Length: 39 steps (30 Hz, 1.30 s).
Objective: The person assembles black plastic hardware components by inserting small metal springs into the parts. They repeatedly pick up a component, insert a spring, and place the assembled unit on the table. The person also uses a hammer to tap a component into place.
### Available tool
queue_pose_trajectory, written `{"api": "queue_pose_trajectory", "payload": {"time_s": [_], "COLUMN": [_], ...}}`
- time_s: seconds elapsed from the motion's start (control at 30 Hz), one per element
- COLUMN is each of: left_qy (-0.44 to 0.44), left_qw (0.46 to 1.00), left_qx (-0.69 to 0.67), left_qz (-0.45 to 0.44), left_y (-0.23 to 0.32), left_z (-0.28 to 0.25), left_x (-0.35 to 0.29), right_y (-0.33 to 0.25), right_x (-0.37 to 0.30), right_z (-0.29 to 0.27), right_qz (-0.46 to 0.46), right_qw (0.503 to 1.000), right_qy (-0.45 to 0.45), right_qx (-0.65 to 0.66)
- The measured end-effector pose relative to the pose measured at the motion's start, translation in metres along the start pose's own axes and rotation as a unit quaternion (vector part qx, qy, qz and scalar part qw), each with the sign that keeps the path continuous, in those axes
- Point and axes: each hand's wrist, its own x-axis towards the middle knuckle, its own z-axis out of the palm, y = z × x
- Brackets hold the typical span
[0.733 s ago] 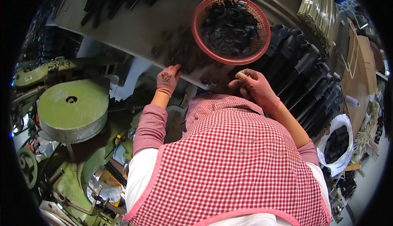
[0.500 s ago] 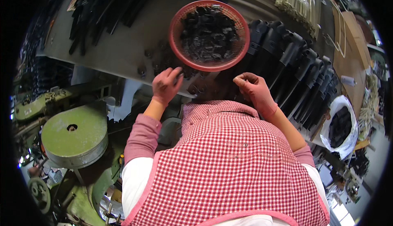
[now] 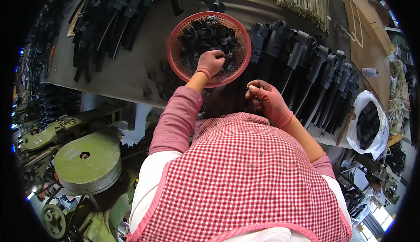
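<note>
My left hand (image 3: 211, 63), in a pinkish glove with the fingertips bare, reaches over the near rim of a red plastic basket (image 3: 175, 69). Its fingers are closed at a black ring-shaped piece (image 3: 227, 55) among many similar black pieces (image 3: 205, 34) heaped there. To the right, in front of my apron, my right hand (image 3: 267, 100) is gloved the same way. Thumb and fingers meet in a pinch, and whatever small thing they hold cannot be made out. Small dark pieces (image 3: 162, 94) lie on the table left of the basket.
Black tubes with ring-shaped ends (image 3: 302, 53) line up to the right; more black tubes (image 3: 118, 14) lie far left. Pale rods (image 3: 305, 1) are bundled at the back. A white bag of black parts (image 3: 369, 126) hangs right. A green machine (image 3: 87, 163) stands left.
My left hand has gone from the table's near side forward and right into the basket. My right hand stays nearly in place, still pinched. The view has shifted slightly.
</note>
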Motion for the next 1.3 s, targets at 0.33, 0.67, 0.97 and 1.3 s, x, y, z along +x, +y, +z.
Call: {"api": "queue_pose_trajectory", "payload": {"time_s": [0.33, 0.67, 0.97, 1.3], "left_qy": [0.017, -0.034, -0.038, 0.008], "left_qw": [0.775, 0.777, 0.754, 0.751], "left_qx": [-0.619, -0.628, -0.655, -0.66], "left_qz": [-0.13, -0.01, -0.046, -0.032], "left_y": [0.023, 0.083, 0.078, 0.068], "left_z": [-0.037, -0.084, -0.089, -0.072], "left_x": [-0.06, -0.132, -0.141, -0.166], "right_y": [-0.014, -0.01, -0.001, 0.0], "right_x": [0.032, 0.023, 0.01, 0.01], "right_z": [0.037, 0.079, 0.087, 0.086], "right_qz": [-0.144, -0.33, -0.37, -0.242], "right_qw": [0.984, 0.928, 0.912, 0.936], "right_qy": [-0.041, -0.078, -0.048, -0.108], "right_qx": [-0.093, -0.153, -0.172, -0.23]}}
